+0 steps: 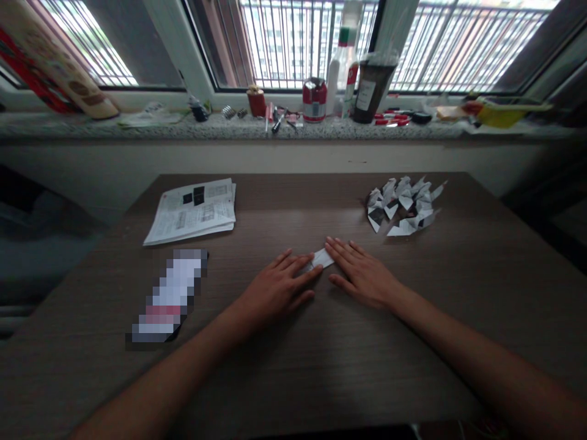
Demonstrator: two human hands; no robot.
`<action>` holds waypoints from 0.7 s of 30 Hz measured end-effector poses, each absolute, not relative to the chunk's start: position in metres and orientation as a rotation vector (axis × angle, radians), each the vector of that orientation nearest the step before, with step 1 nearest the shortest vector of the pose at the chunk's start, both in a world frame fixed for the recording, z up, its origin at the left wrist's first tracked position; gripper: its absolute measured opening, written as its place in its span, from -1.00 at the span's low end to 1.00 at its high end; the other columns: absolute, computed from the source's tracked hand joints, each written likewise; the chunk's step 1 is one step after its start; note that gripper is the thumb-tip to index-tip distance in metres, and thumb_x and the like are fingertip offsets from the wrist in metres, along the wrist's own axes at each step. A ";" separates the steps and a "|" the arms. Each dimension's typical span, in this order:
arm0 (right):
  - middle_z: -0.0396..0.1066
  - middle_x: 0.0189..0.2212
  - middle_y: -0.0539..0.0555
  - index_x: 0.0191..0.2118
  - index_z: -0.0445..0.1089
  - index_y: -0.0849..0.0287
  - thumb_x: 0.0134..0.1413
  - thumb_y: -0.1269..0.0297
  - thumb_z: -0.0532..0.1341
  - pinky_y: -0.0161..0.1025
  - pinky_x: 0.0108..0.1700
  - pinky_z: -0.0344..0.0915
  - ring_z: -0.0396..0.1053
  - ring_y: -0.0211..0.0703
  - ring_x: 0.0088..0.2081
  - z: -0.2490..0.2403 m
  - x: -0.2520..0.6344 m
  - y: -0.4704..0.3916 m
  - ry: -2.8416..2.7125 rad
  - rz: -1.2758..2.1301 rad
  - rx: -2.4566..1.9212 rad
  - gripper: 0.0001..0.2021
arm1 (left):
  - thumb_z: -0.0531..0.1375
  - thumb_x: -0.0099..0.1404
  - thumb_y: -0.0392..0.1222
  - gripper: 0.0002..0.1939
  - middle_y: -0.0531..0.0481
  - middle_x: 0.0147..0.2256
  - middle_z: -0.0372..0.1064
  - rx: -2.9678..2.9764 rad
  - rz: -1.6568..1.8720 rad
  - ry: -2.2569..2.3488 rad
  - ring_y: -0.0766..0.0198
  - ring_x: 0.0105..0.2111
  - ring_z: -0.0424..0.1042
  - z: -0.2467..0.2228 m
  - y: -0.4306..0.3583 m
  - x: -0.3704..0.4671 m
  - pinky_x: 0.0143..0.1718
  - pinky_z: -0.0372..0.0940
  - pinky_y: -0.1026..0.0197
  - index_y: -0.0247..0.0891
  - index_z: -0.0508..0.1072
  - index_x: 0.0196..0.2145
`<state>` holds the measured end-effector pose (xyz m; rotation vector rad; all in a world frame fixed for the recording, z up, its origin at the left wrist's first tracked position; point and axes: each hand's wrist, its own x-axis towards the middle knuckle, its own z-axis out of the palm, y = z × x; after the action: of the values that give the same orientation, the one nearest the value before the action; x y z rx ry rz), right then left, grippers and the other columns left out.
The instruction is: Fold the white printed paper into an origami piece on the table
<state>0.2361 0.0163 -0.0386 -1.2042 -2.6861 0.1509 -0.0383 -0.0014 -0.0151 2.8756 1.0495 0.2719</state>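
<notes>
A small folded piece of white paper (pixel 323 258) lies flat on the brown table (pixel 284 379) between my two hands. My left hand (pixel 288 281) rests on its left end, fingers stretched out and the index finger along its near edge. On the right end press the fingertips of my right hand (pixel 360 272), which lies flat with the thumb held apart. Both hands cover the ends of the paper, so only its middle shows.
A stack of printed sheets (pixel 197 211) lies at the back left, with a blurred-out phone (pixel 169 296) nearer. Several folded paper pieces (pixel 403 205) form a ring at the back right. On the windowsill stand a red can (pixel 314 101), a dark cup (pixel 372 88) and a bottle (pixel 342 76).
</notes>
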 end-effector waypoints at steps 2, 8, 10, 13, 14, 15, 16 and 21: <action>-0.16 0.48 0.16 0.52 -0.29 0.13 0.46 -0.06 -0.02 0.11 0.46 -0.07 -0.17 0.03 0.48 -0.038 0.237 0.016 -2.689 0.159 -1.198 -0.27 | 0.09 0.53 0.05 -0.46 -0.16 0.37 0.13 2.865 0.289 1.042 -0.02 0.33 0.20 -0.015 -0.001 -0.038 0.39 0.00 -0.17 -0.07 0.18 0.38; -0.09 0.47 0.20 0.52 -0.23 0.09 0.46 0.03 0.03 0.18 0.43 0.00 -0.09 0.03 0.47 -0.032 0.239 0.017 -2.624 0.240 -1.133 -0.31 | 0.16 0.49 0.00 -0.49 -0.18 0.33 0.21 2.808 0.378 1.031 -0.04 0.29 0.25 -0.014 0.001 -0.035 0.36 0.07 -0.21 -0.11 0.27 0.33; 0.00 0.45 0.18 0.49 -0.09 0.04 0.45 0.10 0.07 0.19 0.42 0.04 0.00 0.03 0.44 -0.031 0.241 0.018 -2.592 0.279 -1.099 -0.38 | 0.18 0.48 -0.05 -0.51 -0.17 0.31 0.23 2.791 0.390 1.031 -0.04 0.28 0.27 -0.013 0.003 -0.034 0.35 0.10 -0.22 -0.10 0.31 0.30; 0.19 0.38 0.17 0.39 0.16 0.01 0.42 0.21 0.13 0.22 0.40 0.09 0.15 0.05 0.38 -0.032 0.245 0.019 -2.564 0.310 -1.045 -0.51 | 0.16 0.49 -0.10 -0.58 -0.17 0.29 0.24 2.758 0.393 1.041 -0.03 0.25 0.29 -0.012 0.003 -0.034 0.30 0.18 -0.22 -0.09 0.35 0.26; 0.24 0.35 0.17 0.36 0.22 0.02 0.41 0.23 0.14 0.22 0.38 0.11 0.19 0.06 0.36 -0.032 0.245 0.019 -2.557 0.312 -1.036 -0.54 | 0.15 0.50 -0.10 -0.60 -0.17 0.28 0.25 2.746 0.401 1.052 -0.03 0.23 0.31 -0.012 0.003 -0.034 0.27 0.22 -0.21 -0.08 0.37 0.25; 0.28 0.32 0.18 0.33 0.26 0.04 0.40 0.25 0.15 0.22 0.36 0.14 0.22 0.07 0.34 -0.032 0.246 0.019 -2.548 0.313 -1.031 -0.57 | 0.15 0.50 -0.11 -0.62 -0.18 0.27 0.26 2.734 0.416 1.065 -0.03 0.20 0.33 -0.012 0.003 -0.034 0.23 0.27 -0.20 -0.08 0.39 0.23; 0.31 0.30 0.19 0.30 0.29 0.06 0.40 0.26 0.16 0.21 0.34 0.19 0.25 0.08 0.32 -0.032 0.246 0.019 -2.538 0.316 -1.027 -0.59 | 0.15 0.50 -0.12 -0.63 -0.19 0.25 0.27 2.721 0.435 1.081 -0.03 0.17 0.36 -0.013 0.003 -0.033 0.18 0.31 -0.18 -0.07 0.40 0.22; 0.42 0.13 0.21 0.18 0.38 0.11 0.38 0.31 0.18 0.11 0.21 0.34 0.34 0.07 0.20 -0.030 0.243 0.019 -2.481 0.398 -0.955 -0.69 | 0.25 0.42 -0.19 -0.68 -0.14 0.12 0.39 2.667 0.503 1.127 0.00 0.06 0.42 -0.017 0.005 -0.031 0.08 0.37 -0.11 -0.15 0.43 0.11</action>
<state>0.2433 0.0186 -0.0302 -0.9547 -2.4812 0.3981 -0.0311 0.0051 -0.0168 2.6673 1.1274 0.5035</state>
